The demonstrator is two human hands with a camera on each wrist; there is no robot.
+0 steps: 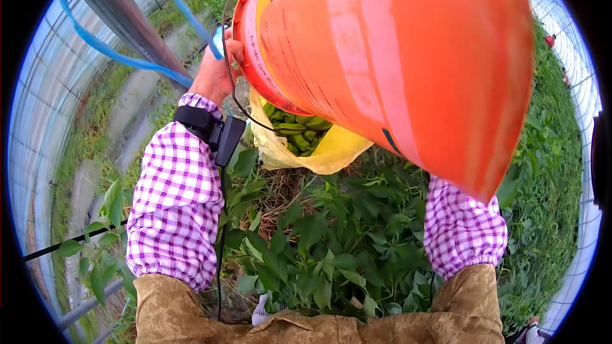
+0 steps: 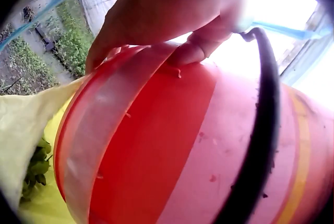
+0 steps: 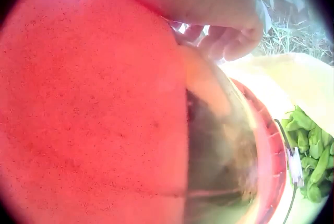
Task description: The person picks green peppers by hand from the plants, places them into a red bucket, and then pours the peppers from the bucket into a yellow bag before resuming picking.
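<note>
A large orange bucket (image 1: pixel 408 57) is tipped on its side, its mouth toward a yellow bag (image 1: pixel 338 153) with green peppers (image 1: pixel 299 132) in it. My left hand (image 1: pixel 215 71) grips the bucket's rim; the left wrist view shows thumb and fingers at the rim edge. A thin dark handle (image 2: pixel 266 104) hangs over the bucket wall. In the right wrist view, my right hand (image 3: pixel 203 5) holds the bucket low on its side near the base, fingers bent against it. The bucket hides that hand in the head view, leaving only the checked sleeve (image 1: pixel 462 229).
Leafy plants (image 1: pixel 325 248) grow between my arms, with more rows at the right. A metal pole (image 1: pixel 127 19) and blue twine (image 1: pixel 108 48) stand close to my left arm. Plastic greenhouse walls (image 1: pixel 38 121) curve along both sides.
</note>
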